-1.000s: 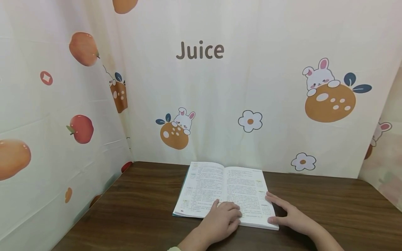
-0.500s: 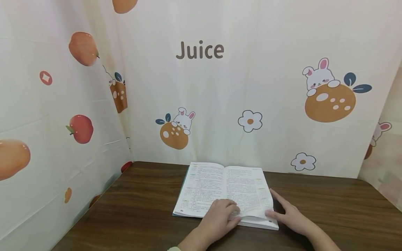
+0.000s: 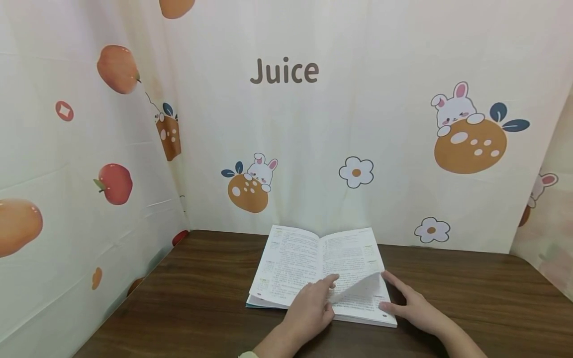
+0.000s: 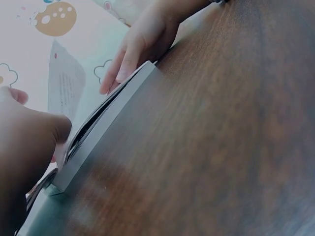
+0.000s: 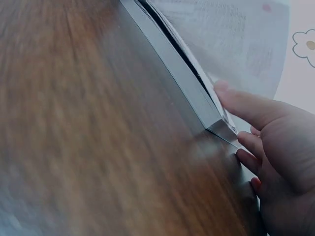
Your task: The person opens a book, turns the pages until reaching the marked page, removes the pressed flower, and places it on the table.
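A thick open book (image 3: 300, 258) with printed white pages lies on the table. On its right half a loose page (image 3: 358, 286) is lifted, its bottom edge slanting up to the right with the underside showing. My left hand (image 3: 309, 306) is at the book's bottom near the gutter, the page's lower edge running between thumb and fingers. My right hand (image 3: 414, 306) grips the book's lower right edge, thumb on top and fingers along the side. In the right wrist view, the thumb (image 5: 241, 103) lies over the page edges.
The brown wooden table (image 3: 192, 288) spreads around the book. Behind it hangs a pale curtain (image 3: 313, 124) printed with rabbits, oranges, flowers and the word Juice. Another printed curtain (image 3: 76, 149) closes off the left side.
The right-hand page, flat at first and then buckled, now stands lifted at its lower right. My left hand has tilted, a finger now extended. The left pages have risen slightly.
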A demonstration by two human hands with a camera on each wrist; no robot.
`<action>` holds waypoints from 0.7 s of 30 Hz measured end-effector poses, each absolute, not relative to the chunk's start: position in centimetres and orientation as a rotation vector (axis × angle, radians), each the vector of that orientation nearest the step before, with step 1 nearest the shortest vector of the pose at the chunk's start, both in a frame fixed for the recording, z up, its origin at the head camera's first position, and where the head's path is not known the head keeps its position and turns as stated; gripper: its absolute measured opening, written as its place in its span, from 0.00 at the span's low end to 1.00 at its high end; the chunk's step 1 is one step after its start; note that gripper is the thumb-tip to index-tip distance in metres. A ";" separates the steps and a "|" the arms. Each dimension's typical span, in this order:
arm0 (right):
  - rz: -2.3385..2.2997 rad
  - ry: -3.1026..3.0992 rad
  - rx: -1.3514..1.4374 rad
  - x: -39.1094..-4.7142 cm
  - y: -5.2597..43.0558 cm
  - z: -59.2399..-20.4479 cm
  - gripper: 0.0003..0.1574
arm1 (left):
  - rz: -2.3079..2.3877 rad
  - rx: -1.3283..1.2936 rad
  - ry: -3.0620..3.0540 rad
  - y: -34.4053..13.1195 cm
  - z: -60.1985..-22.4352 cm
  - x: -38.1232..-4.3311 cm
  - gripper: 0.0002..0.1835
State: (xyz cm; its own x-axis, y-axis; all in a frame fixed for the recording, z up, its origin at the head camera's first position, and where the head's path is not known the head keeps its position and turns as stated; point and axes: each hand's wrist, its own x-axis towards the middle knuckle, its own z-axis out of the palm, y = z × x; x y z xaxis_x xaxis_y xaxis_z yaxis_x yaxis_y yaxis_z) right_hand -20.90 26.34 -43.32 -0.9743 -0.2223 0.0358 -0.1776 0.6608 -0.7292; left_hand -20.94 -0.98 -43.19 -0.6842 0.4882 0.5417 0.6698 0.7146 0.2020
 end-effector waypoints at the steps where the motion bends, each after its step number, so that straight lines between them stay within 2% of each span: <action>1: -1.228 2.816 -0.342 -20.9 26.3 -43.3 0.52 | -0.542 -0.884 -2.464 -1.0 -43.2 -21.0 0.31; 7: -1.248 2.812 -0.342 -20.9 26.4 -43.4 0.53 | -0.534 -0.876 -2.420 -1.0 -43.4 -21.1 0.32; 14: -1.235 2.798 -0.310 -21.0 26.4 -43.4 0.53 | -0.544 -0.832 -2.229 -1.2 -43.6 -21.5 0.48; 21: -1.227 2.784 -0.297 -21.1 26.5 -43.6 0.53 | -0.478 -0.689 -2.104 -1.3 -43.6 -21.8 0.56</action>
State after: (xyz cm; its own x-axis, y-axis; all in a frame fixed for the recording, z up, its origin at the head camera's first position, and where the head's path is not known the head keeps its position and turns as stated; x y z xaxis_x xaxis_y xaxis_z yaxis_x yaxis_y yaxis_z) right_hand -21.14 26.47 -43.65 -0.9776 -0.2102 0.0009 -0.1425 0.6596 -0.7380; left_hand -21.77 -1.28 -43.63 -0.4878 0.3012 0.8194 0.6256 0.7752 0.0875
